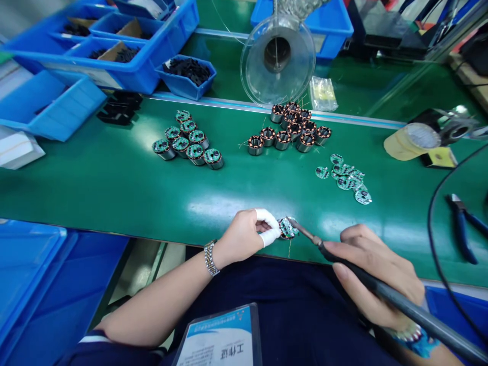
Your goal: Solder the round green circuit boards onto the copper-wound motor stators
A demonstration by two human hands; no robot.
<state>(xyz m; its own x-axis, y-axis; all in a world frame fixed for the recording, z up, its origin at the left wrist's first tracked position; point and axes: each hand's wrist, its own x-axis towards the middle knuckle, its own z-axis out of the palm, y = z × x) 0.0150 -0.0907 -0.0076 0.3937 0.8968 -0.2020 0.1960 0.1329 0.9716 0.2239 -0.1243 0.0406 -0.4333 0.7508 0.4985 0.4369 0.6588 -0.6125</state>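
Note:
My left hand (249, 234), with white covers on thumb and forefinger, pinches the left side of a small motor stator topped by a green circuit board (287, 227) near the table's front edge. A thin wire hangs below that piece. In my right hand (375, 272) is a black-handled soldering iron (354, 274), held like a pen. Its tip reaches the upper right part of the board. Loose green circuit boards (348, 178) lie beyond my right hand. Copper-wound stators (282, 140) stand farther back, and stators with boards on top (195, 153) stand to the left.
Blue bins (186, 90) with black parts line the back left. A clear fume funnel (277, 61) hangs at the back centre. On the right are a yellowish jar (406, 142), cutters (463, 229) and a black cable (430, 218) curving down to the edge.

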